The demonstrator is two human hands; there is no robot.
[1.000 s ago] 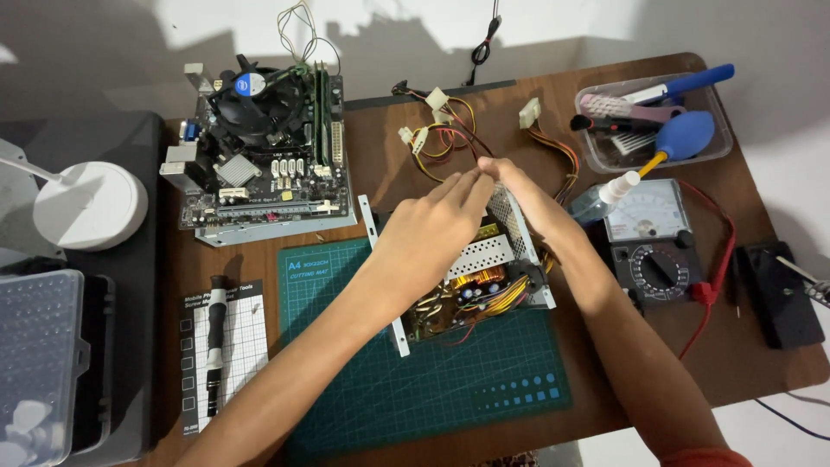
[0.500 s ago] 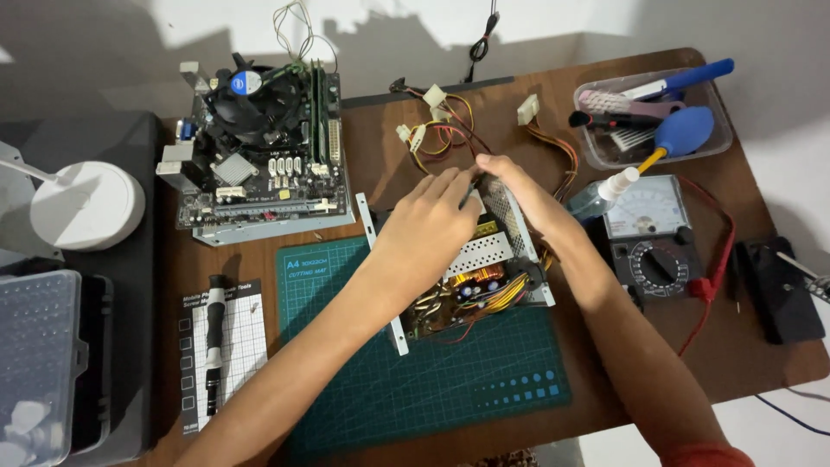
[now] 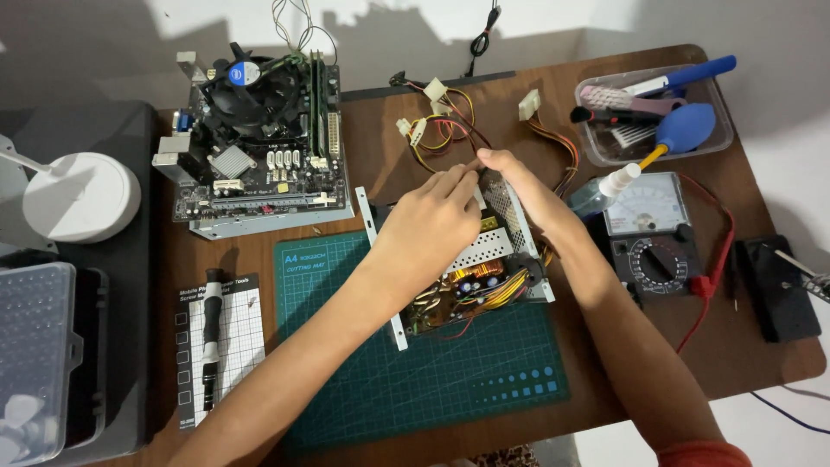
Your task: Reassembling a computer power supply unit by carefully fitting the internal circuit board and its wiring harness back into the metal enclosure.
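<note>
Your left hand (image 3: pixel 432 220) and right hand (image 3: pixel 519 186) pinched together on the opened power supply (image 3: pixel 471 268), mid-worktop on the cutting mat's (image 3: pixel 450 380) far edge. Probably heavy, rigid, sharp-edged; hold its metal frame.

Your left hand (image 3: pixel 430 227) hides much of the open power supply (image 3: pixel 467 277); whether your fingertips pinch its wires can't be told. The clear plastic case (image 3: pixel 35 363) runs off the frame's left edge.

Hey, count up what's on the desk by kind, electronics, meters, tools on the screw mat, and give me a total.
Opened power supply, under left hand and right hand: 1
Motherboard: 1
Multimeter: 1
Screwdriver on screw mat: 1
Total: 4
</note>
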